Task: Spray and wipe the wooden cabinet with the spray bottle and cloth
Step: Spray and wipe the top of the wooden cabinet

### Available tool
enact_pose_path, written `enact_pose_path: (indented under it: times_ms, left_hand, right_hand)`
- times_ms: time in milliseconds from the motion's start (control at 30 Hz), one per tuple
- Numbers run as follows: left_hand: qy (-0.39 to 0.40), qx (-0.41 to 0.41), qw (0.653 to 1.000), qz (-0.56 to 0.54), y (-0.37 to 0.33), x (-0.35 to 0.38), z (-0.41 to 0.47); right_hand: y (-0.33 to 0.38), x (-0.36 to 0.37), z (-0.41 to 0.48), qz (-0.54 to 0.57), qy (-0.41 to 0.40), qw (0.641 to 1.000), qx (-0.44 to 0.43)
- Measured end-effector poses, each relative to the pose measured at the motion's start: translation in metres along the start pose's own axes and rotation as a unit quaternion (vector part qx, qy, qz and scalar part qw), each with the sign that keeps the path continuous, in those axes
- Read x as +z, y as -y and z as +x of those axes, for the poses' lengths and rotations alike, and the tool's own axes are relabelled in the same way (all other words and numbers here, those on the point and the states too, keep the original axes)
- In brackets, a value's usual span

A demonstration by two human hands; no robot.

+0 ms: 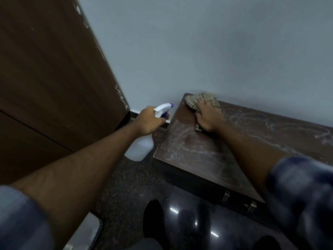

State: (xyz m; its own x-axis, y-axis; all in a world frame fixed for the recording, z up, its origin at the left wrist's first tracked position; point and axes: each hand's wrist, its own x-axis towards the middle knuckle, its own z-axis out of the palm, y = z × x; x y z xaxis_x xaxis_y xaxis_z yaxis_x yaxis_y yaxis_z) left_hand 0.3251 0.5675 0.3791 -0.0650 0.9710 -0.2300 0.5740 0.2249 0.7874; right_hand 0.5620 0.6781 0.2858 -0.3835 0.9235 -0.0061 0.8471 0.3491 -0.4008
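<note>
Cabinet (207, 156) top streaky; my right hand (207, 118) presses cloth (203, 101) at far-left corner, left hand (147, 121) grips spray bottle (140, 147).

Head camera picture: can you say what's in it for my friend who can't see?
A person's right hand presses a cloth on a streaky wooden cabinet top by the wall. Their left hand holds a spray bottle beside it.
</note>
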Motion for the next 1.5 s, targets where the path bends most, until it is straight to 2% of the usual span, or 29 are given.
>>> enact_pose_path:
  times_ms: [100, 233, 267, 367, 400, 467, 533, 600, 667, 733, 767, 900, 1000, 1100, 1133, 1233, 1267, 1300, 1367, 1433, 1467, 1500]
  left_hand:
    - [-0.003, -0.005, 1.000, -0.001, -0.003, -0.003, 0.006]
    - [0.012, -0.003, 1.000, 0.012, -0.009, -0.006, 0.013]
    - [0.013, 0.000, 1.000, 0.009, -0.010, -0.004, 0.014]
    - [0.016, 0.002, 1.000, 0.019, -0.009, 0.004, 0.011]
    - [0.021, 0.003, 1.000, 0.020, -0.009, 0.008, 0.011]
    - [0.028, 0.005, 0.999, 0.026, -0.010, 0.011, 0.010]
    - [0.032, -0.002, 0.999, 0.026, -0.013, 0.010, 0.011]
    - [0.031, 0.001, 0.999, 0.029, -0.015, 0.008, 0.010]
    - [0.037, 0.004, 0.998, 0.041, -0.013, 0.007, 0.001]
    - [0.048, 0.000, 0.997, 0.056, -0.010, 0.007, -0.016]
    - [0.051, -0.003, 0.997, 0.065, -0.008, 0.008, -0.025]
    - [0.045, -0.027, 0.997, 0.060, 0.006, 0.010, -0.065]
    - [0.039, -0.037, 0.997, 0.055, 0.022, 0.010, -0.091]
    - [0.032, -0.056, 0.997, 0.042, 0.034, 0.007, -0.109]
    - [0.025, -0.058, 0.997, 0.042, 0.036, 0.007, -0.112]
    - [0.002, -0.053, 0.998, 0.026, 0.039, 0.004, -0.115]
    - [-0.002, -0.053, 0.999, 0.008, 0.037, 0.002, -0.115]
    - [-0.007, -0.053, 0.998, -0.010, 0.035, 0.000, -0.114]
    - [-0.010, -0.048, 0.998, -0.032, 0.029, -0.005, -0.110]
    - [-0.005, -0.033, 0.999, -0.033, 0.027, -0.010, -0.104]
    - [-0.002, -0.027, 0.999, -0.028, 0.028, -0.011, -0.101]
    - [-0.001, -0.024, 1.000, -0.017, 0.029, -0.012, -0.097]
  right_hand:
    - [0.028, 0.011, 0.011, 0.027, -0.013, 1.000, 0.008]
    - [0.017, 0.021, -0.028, 0.032, 0.019, 0.991, -0.128]
    - [0.009, 0.016, -0.029, 0.023, 0.016, 0.993, -0.113]
    - [0.008, 0.002, 0.008, 0.012, -0.010, 1.000, 0.007]
    - [0.017, -0.001, 0.018, 0.001, -0.003, 1.000, 0.017]
    - [0.037, 0.003, 0.021, 0.002, 0.029, 0.999, -0.039]
    - [0.039, 0.008, -0.005, 0.005, 0.058, 0.988, -0.142]
    - [0.016, 0.007, -0.038, -0.008, 0.024, 0.984, -0.174]
    - [-0.009, -0.001, -0.057, 0.025, -0.026, 0.997, -0.072]
    - [-0.022, -0.007, -0.071, 0.052, -0.016, 0.998, 0.037]
    - [-0.023, -0.007, -0.078, 0.055, -0.003, 0.997, 0.054]
    - [-0.010, -0.005, -0.117, 0.054, 0.018, 0.998, 0.038]
    - [-0.001, 0.003, -0.155, 0.018, 0.034, 0.999, -0.019]
    - [-0.003, 0.001, -0.161, 0.034, 0.032, 0.998, -0.046]
    - [0.000, 0.000, -0.152, 0.041, 0.020, 0.999, -0.024]
    - [0.034, 0.003, -0.113, 0.059, -0.008, 0.992, 0.114]
    - [0.051, 0.006, -0.102, 0.062, -0.006, 0.990, 0.129]
    - [0.068, 0.010, -0.095, 0.063, 0.004, 0.993, 0.100]
    - [0.089, 0.021, -0.094, 0.040, 0.051, 0.996, -0.053]
    - [0.079, 0.025, -0.108, 0.015, 0.123, 0.971, -0.206]
    - [0.064, 0.021, -0.113, 0.020, 0.140, 0.959, -0.247]
    - [0.044, 0.016, -0.111, 0.030, 0.128, 0.959, -0.253]
